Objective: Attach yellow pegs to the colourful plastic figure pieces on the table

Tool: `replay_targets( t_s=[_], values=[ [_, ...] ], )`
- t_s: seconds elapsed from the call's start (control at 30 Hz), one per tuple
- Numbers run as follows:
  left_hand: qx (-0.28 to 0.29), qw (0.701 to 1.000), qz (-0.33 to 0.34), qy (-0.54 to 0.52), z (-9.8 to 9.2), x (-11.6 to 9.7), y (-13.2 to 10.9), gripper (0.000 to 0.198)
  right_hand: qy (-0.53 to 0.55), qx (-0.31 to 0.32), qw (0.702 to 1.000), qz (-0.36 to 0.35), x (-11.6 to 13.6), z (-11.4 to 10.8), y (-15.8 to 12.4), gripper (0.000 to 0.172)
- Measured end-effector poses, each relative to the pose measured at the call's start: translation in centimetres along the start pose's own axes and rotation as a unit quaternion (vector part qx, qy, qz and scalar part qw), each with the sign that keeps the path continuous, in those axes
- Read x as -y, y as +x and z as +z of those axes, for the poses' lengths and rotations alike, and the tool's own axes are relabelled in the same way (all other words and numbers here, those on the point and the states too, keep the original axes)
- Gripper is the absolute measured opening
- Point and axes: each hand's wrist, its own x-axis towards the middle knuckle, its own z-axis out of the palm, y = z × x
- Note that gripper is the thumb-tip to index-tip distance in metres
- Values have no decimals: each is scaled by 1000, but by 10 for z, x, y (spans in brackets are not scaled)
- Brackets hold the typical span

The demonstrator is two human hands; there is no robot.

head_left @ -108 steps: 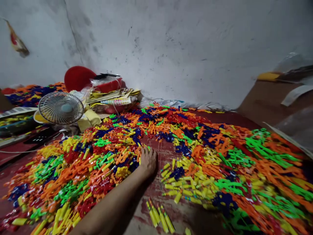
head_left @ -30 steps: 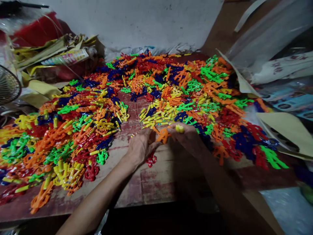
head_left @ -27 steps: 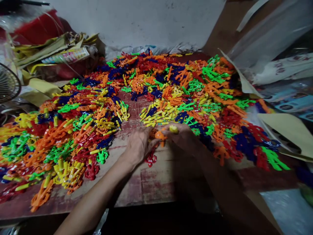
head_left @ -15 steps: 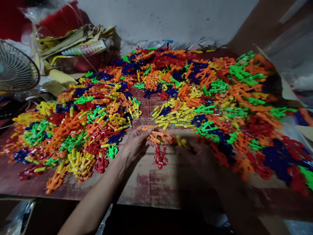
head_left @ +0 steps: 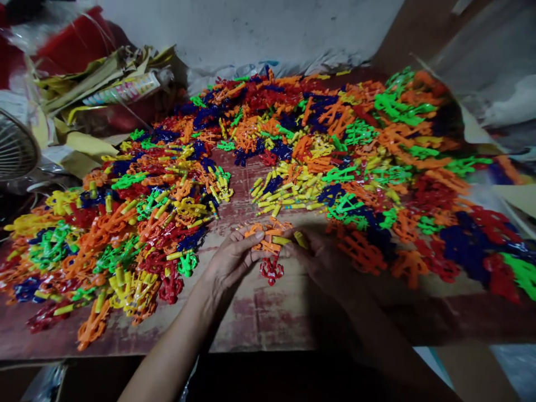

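My left hand (head_left: pixel 229 261) grips an orange plastic frame piece (head_left: pixel 264 235) at the near middle of a worn red board (head_left: pixel 259 312). My right hand (head_left: pixel 321 261) is closed on yellow tube pieces (head_left: pixel 293 240) and presses one against the orange piece. Just below the two hands a red plastic piece (head_left: pixel 271 269) lies on the board. A loose cluster of yellow tubes (head_left: pixel 285 195) sits just beyond my fingers.
Heaps of orange, green, blue, red and yellow plastic parts (head_left: pixel 125 223) cover the board left, right and behind. A small fan (head_left: pixel 17 151) stands at the far left. Cardboard and papers (head_left: pixel 100 84) are stacked at the back left, cardboard sheets (head_left: pixel 494 128) on the right.
My hands have come together: the right one has moved left with its yellow tubes up to the orange piece held by the left. The view shifted slightly.
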Motion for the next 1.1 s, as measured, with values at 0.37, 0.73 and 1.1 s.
replay_targets(
  t_s=[0.37, 0.73, 1.1],
  values=[
    [32, 999, 10, 10, 0, 10, -1, 24, 129, 8, 989, 65, 0, 5, -9, 23],
    [-8, 999, 10, 51, 0, 7, -1, 27, 103, 31, 993, 57, -4, 3, -6, 19],
    [20, 998, -61, -1, -12, 18, 2, 13, 105, 40, 993, 35, 0, 0, -9, 21]
  ],
)
